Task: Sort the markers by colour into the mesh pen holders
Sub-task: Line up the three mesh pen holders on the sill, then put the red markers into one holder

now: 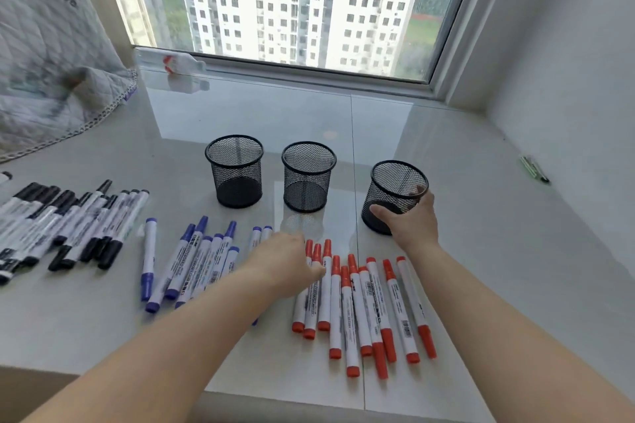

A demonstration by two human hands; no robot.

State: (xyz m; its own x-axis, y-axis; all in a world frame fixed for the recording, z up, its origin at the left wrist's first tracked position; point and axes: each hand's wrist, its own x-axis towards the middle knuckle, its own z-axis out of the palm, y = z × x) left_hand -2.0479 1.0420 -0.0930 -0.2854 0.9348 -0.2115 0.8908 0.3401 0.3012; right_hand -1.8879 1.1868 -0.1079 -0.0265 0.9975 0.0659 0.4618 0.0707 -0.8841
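Note:
Three empty black mesh pen holders stand in a row: the left holder (235, 171), the middle holder (308, 177) and the right holder (395, 194), which tilts toward me. My right hand (410, 220) grips the right holder around its side. My left hand (287, 259) lies over the left edge of the red markers (360, 306), fingers curled down onto them; what they hold is hidden. Blue markers (192, 263) lie in a loose group left of that hand. Black markers (62, 227) lie at the far left.
All of it sits on a glossy white windowsill (446, 154) beneath a window. A quilted fabric (51, 72) covers the back left. A plastic bottle (178, 62) lies by the window frame. A few green pens (534, 168) rest at the right near the wall.

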